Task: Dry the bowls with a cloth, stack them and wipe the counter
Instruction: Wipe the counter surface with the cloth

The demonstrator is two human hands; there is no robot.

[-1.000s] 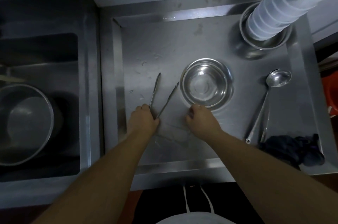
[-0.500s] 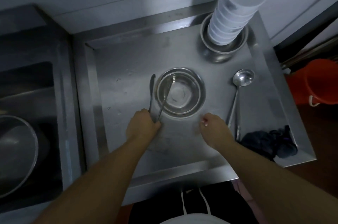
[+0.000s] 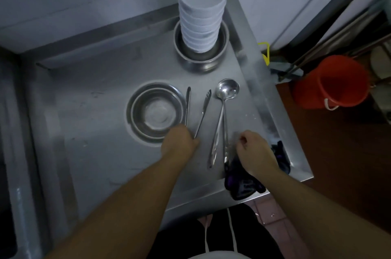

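Seen from above: a dull stainless-steel table [image 3: 88, 132] with a raised rim, dimly lit; at its middle, a shallow round steel bowl [image 3: 156, 110], upright and bare inside; at the far right corner, a tall leaning stack of white bowls [image 3: 201, 13] nested in a deeper round steel basin [image 3: 201, 55]. Just right of the shallow steel bowl, a pair of slim metal tongs [image 3: 197, 111] lying with tips toward the far edge and arms splayed; hinge end gripped in the left hand [image 3: 178, 142], fingers curled round it, knuckles just beside the bowl's near rim. Further right, a long-handled steel ladle [image 3: 222, 108], cup toward the far edge, handle running toward the near right corner, lying close alongside the tongs without touching. At the near right corner, a crumpled dark purple-black cloth [image 3: 243, 182], one end draped over the near edge; right hand [image 3: 257, 153] above it, fingers curled in; whether grasping the cloth, cannot be told, the hand hiding the contact. Off the table's right edge, on a reddish-brown floor, an orange plastic bucket [image 3: 332, 83] with a white handle; beside it, dark poles against a white wall.
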